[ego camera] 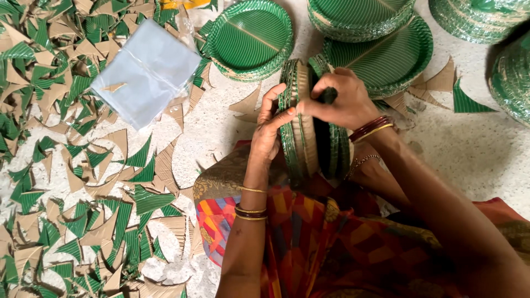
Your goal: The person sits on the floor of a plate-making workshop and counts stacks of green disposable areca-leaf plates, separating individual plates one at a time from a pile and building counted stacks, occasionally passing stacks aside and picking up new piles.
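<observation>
hands [270,129] [342,102] grip upright stack of green plates [309,138].

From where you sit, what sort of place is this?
Probably a small paper-plate workshop on a floor: green plates lie in stacks, offcuts are strewn about, and both hands grip an upright bundle of plates.

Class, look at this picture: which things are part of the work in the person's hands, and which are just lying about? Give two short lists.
In the work:
left hand
right hand
stack of green paper plates held on edge
dark tool in the right hand

Lying about:
green and brown offcuts
clear plastic bag
piles of finished plates
floor
</observation>
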